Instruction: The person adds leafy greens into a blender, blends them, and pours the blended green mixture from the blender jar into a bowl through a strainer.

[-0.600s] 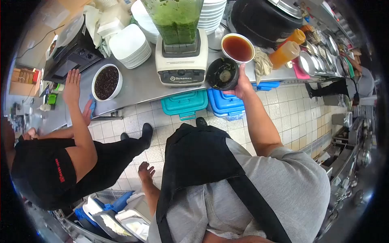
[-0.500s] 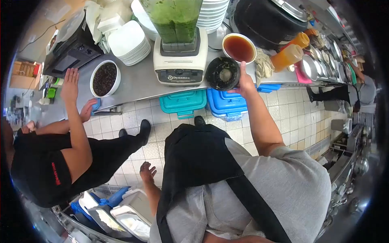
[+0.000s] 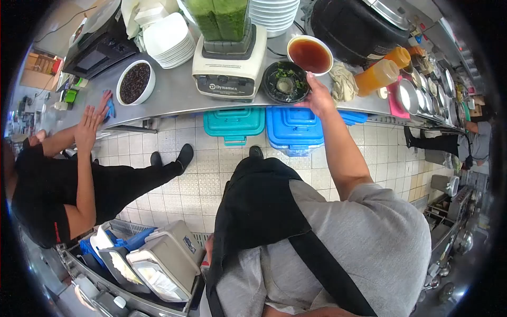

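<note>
At the counter edge my right hand point(image 3: 319, 96) grips the rim of a round black lid point(image 3: 272, 87), hollow side up, with green bits inside it. Only a sliver of my left hand point(image 3: 209, 249) shows beside the black apron; its fingers are hidden. Left of the lid stands a cream blender base point(image 3: 228, 68) carrying a clear jug point(image 3: 224, 21) of green liquid. Just behind the lid is a white bowl point(image 3: 310, 55) of reddish-brown liquid. A crumpled cloth point(image 3: 344, 83) lies to the right of that bowl.
A co-worker in black stands at the left, hands near a blue cloth point(image 3: 110, 108) and a bowl of dark grains point(image 3: 135, 83). Orange bottles point(image 3: 377, 77) and a black cooker point(image 3: 359, 31) are at right. Lidded teal point(image 3: 234, 122) and blue point(image 3: 294, 127) bins sit below the counter.
The view has shifted. My left hand has drawn back beside the apron and is now mostly hidden. The black lid stays in my right hand. The co-worker's raised hand has come down beside the other.
</note>
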`<state>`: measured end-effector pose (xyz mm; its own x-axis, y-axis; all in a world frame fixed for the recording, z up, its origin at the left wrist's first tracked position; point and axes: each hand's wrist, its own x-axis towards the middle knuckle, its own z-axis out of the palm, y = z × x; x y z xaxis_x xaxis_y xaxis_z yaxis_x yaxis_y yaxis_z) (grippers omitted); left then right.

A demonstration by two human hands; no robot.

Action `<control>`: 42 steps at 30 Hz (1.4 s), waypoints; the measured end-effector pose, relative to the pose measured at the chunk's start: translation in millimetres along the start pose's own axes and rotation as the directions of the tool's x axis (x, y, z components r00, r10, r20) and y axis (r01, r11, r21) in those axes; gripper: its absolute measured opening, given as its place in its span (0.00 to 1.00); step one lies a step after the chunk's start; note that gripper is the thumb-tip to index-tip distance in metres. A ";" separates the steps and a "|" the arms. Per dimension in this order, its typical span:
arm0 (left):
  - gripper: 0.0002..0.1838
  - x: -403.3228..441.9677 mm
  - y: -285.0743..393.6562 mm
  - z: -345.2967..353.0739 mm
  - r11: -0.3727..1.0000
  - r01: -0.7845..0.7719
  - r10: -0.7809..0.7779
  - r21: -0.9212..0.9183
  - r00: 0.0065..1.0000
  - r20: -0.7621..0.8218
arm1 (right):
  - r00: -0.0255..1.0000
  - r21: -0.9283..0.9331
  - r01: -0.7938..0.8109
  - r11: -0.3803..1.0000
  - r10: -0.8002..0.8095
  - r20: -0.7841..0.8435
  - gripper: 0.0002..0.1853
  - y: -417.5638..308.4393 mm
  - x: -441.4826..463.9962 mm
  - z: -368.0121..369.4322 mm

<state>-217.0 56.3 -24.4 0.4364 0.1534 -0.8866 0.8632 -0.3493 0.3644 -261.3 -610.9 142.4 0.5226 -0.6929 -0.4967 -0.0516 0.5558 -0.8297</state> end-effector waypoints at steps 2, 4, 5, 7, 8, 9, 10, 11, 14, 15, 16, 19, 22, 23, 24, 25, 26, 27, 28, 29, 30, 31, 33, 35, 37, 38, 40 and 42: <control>0.24 -6.6 -7.3 5.8 0.991 0.017 -0.018 -0.130 1.000 -0.006 | 1.000 -0.027 -0.023 0.999 0.024 0.011 0.32 -1.5 6.5 -1.1; 0.24 -20.7 0.7 11.8 0.966 -0.039 0.036 -0.257 0.999 -0.017 | 0.999 -0.056 -0.035 0.998 0.036 0.007 0.32 -2.7 10.8 -2.4; 0.24 -28.8 4.5 15.5 0.953 -0.079 0.072 -0.293 0.997 -0.033 | 0.999 -0.073 -0.049 0.996 0.048 -0.006 0.32 -2.3 12.9 -2.5; 0.23 -42.9 -2.0 20.5 0.946 -0.162 0.149 -0.281 0.987 -0.066 | 0.998 -0.095 -0.050 0.994 0.052 0.021 0.32 -1.7 16.2 -3.9; 0.23 -47.7 -5.5 21.5 0.937 -0.253 0.238 -0.239 0.967 -0.092 | 0.999 -0.120 -0.039 0.992 0.040 0.002 0.32 -1.5 17.8 -4.6; 0.23 -50.1 -19.2 23.0 0.937 -0.237 0.218 -0.257 0.971 -0.099 | 0.999 -0.150 -0.031 0.988 0.028 -0.019 0.33 -1.8 18.2 -6.8; 0.23 -52.8 -37.3 23.7 0.930 -0.226 0.209 -0.290 0.974 -0.091 | 0.999 -0.183 -0.046 0.982 0.044 -0.015 0.35 -2.9 15.9 -7.6; 0.23 -58.8 -60.0 26.9 0.921 -0.212 0.195 -0.326 0.977 -0.085 | 0.998 -0.210 -0.059 0.976 0.061 0.001 0.35 -1.0 16.9 -11.9; 0.24 -68.3 -149.2 31.5 0.929 -0.048 0.020 -0.367 0.997 -0.080 | 0.999 -0.144 0.032 0.989 -0.026 0.047 0.42 7.7 15.8 -16.5; 0.24 -71.8 -180.4 36.6 0.926 0.043 -0.066 -0.375 0.997 -0.050 | 0.995 -0.161 0.078 0.984 -0.067 0.071 0.43 13.5 19.5 -22.2; 0.24 -94.8 -204.7 48.8 0.871 0.065 -0.141 -0.487 0.983 -0.120 | 0.992 -0.187 0.086 0.979 -0.101 -0.072 0.41 15.5 3.8 -14.6; 0.23 -137.5 -301.7 83.6 0.748 0.091 -0.284 -0.657 0.939 -0.194 | 0.960 -0.252 0.281 0.926 -0.275 0.058 0.29 61.1 32.7 -57.0; 0.23 -195.2 -353.2 155.2 0.573 0.028 -0.413 -0.819 0.873 -0.259 | 0.896 -0.532 0.442 0.722 -0.321 0.308 0.29 79.7 9.1 -66.7; 0.22 -214.3 -377.5 187.2 0.562 0.030 -0.435 -0.827 0.860 -0.265 | 0.888 -0.549 0.421 0.722 -0.204 0.413 0.29 76.1 -2.8 -68.3; 0.20 -231.5 -390.2 217.5 0.583 0.121 -0.524 -0.803 0.811 -0.258 | 0.883 -0.577 0.403 0.711 -0.135 0.450 0.29 79.3 -11.5 -71.4; 0.18 -250.7 -391.9 243.9 0.552 0.152 -0.561 -0.820 0.795 -0.230 | 0.873 -0.621 0.354 0.700 -0.008 0.488 0.29 82.4 -16.5 -69.7; 0.17 -267.1 -390.2 269.2 0.529 0.190 -0.588 -0.827 0.785 -0.197 | 0.855 -0.664 0.301 0.684 0.115 0.506 0.28 91.1 -13.5 -75.2; 0.17 -277.2 -385.4 289.6 0.533 0.266 -0.616 -0.803 0.773 -0.153 | 0.825 -0.752 0.307 0.584 0.230 0.516 0.27 95.9 -17.2 -80.1; 0.17 -286.1 -387.5 308.0 0.536 0.343 -0.634 -0.772 0.767 -0.100 | 0.786 -0.798 0.226 0.559 0.379 0.489 0.24 102.5 -8.7 -89.8; 0.18 -276.1 -419.1 332.5 0.741 0.243 -0.461 -0.626 0.862 -0.210 | 0.727 -0.844 0.311 0.436 0.463 0.507 0.23 109.8 1.8 -96.5; 0.19 -270.1 -437.5 350.3 0.815 0.153 -0.351 -0.559 0.898 -0.266 | 0.661 -0.854 0.413 0.317 0.542 0.520 0.23 118.1 13.6 -103.9; 0.20 -265.3 -454.3 367.5 0.873 0.055 -0.235 -0.485 0.919 -0.318 | 0.593 -0.847 0.467 0.253 0.621 0.512 0.22 141.0 57.4 -124.2; 0.22 -287.4 -411.7 362.5 0.686 0.021 -0.388 -0.727 0.856 -0.342 | 0.440 -0.790 0.593 0.157 0.758 0.481 0.21 180.4 125.5 -157.7; 0.23 -321.4 -381.1 352.1 0.440 -0.001 -0.554 -0.898 0.787 -0.272 | 0.354 -0.526 0.848 -0.070 0.812 0.463 0.21 195.9 155.7 -148.1; 0.25 -338.4 -385.5 352.2 0.379 -0.133 -0.544 -0.916 0.769 -0.337 | 0.296 -0.170 0.954 -0.246 0.848 0.439 0.21 205.8 162.1 -130.2; 0.25 -345.5 -391.2 355.0 0.359 -0.150 -0.554 -0.921 0.760 -0.340 | 0.158 0.023 0.982 -0.189 0.874 0.460 0.21 217.8 173.0 -120.2; 0.25 -360.0 -405.7 359.4 0.389 -0.234 -0.533 -0.891 0.732 -0.425 | -0.115 0.393 0.917 -0.069 0.898 0.425 0.20 243.0 191.3 -99.2; 0.24 -386.9 -421.5 358.7 0.431 -0.191 -0.477 -0.882 0.781 -0.402 | -0.175 0.328 0.945 0.017 0.871 0.460 0.20 248.3 145.1 -75.2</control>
<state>-840.7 -187.4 62.8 0.0308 0.6586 -0.7518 0.5120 0.6356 0.5778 -262.3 -608.0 -154.8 0.2546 0.8166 -0.5181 0.7717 -0.4944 -0.4000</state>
